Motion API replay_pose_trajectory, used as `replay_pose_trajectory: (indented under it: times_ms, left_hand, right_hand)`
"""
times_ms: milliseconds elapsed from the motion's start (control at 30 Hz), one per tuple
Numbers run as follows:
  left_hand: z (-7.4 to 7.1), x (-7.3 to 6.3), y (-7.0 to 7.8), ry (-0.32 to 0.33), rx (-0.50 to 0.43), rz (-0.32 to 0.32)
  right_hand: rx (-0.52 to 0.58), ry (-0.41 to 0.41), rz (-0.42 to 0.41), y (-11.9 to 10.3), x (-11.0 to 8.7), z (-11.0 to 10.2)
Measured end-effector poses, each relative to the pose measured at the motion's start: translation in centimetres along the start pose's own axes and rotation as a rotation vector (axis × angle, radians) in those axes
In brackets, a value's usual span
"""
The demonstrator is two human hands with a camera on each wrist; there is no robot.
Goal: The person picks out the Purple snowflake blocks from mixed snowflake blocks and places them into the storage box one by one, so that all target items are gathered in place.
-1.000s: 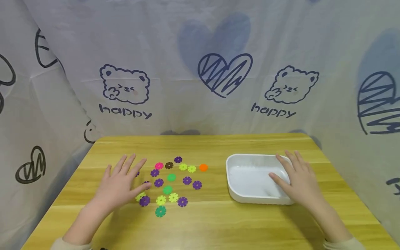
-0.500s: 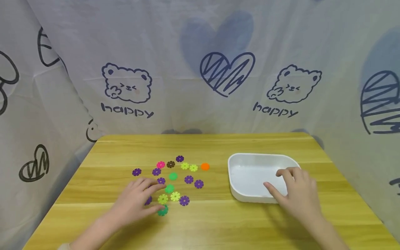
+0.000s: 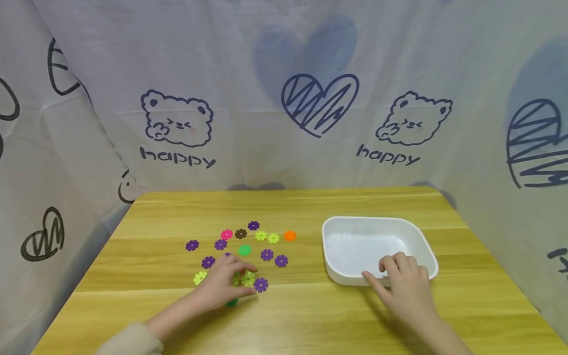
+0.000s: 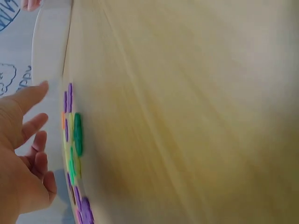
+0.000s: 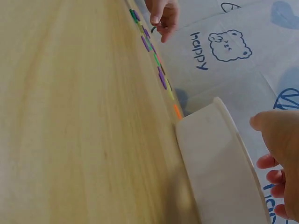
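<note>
Low over the front of a group of snowflake discs hovers my left hand [image 3: 224, 283], thumb and fingers apart and loosely bent. Its fingers overlap a yellow-green disc [image 3: 248, 279], and a dark green disc [image 3: 231, 302] shows partly below the thumb. A purple disc [image 3: 261, 285] lies just past the fingertips. In the left wrist view nothing sits between thumb and fingers. My right hand [image 3: 406, 288] is above the front rim of a white plastic tray [image 3: 330, 264], fingers bent and thumb apart. The right wrist view shows that hand beyond the tray rim, holding nothing.
Other discs lie flat on the wooden table [image 3: 288, 320]: a pink disc [image 3: 227, 234], a brown disc [image 3: 240, 233], an orange disc [image 3: 290, 235] and several purple ones. A printed cloth [image 3: 248, 133] hangs behind the table and along both sides.
My left hand has moved right and lower over the discs, its fingers bending more. My right hand has drawn left and nearer, from the tray's right side to its front rim.
</note>
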State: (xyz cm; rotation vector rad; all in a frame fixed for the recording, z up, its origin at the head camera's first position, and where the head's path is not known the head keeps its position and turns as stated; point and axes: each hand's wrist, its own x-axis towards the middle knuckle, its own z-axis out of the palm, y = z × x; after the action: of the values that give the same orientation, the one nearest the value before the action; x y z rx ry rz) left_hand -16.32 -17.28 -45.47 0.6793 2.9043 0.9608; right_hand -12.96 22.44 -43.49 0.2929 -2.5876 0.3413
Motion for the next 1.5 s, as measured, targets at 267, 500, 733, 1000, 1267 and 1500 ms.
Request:
replay_pose_trajectory:
  times_ms: [267,500,733,1000,1267,1500]
  left_hand:
    - [1.5,1.2,1.2,-0.044,0.09,-0.008]
    - [1.9,1.7,1.5,-0.062,0.112,-0.021]
    - [1.6,2.4,1.7,-0.124,0.059,-0.041]
    - [1.4,2.9,1.7,-0.175,-0.02,-0.015]
    - [1.0,3.5,1.7,-0.242,-0.225,-0.026]
    - [0.0,4.4,2.3,-0.287,-0.339,-0.094]
  right_hand:
    - [-0.026,-0.009,0.029,0.3,-0.5,0.3]
    - [-0.017,0.002,0.031,0.4,-0.5,0.6]
    - [-0.029,-0.011,0.035,0.6,-0.5,0.9]
    - [-0.035,-0.001,0.025,0.7,-0.5,1.1]
    - [-0.043,-0.023,0.033,0.8,-0.4,0.9]
    - [-0.04,-0.041,0.04,0.8,-0.5,1.0]
